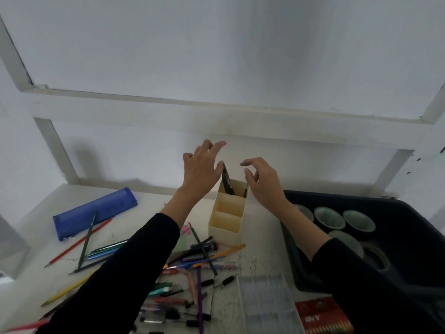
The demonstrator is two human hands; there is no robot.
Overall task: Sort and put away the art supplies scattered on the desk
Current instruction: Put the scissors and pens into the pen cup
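Left hand and right hand released, empty; dark pens stand near-upright between them in organizer, nearer left thumb.

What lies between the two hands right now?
In the head view, the far end of the cream pen organizer lies between the left hand and right hand, with dark pens standing in its farthest compartment.
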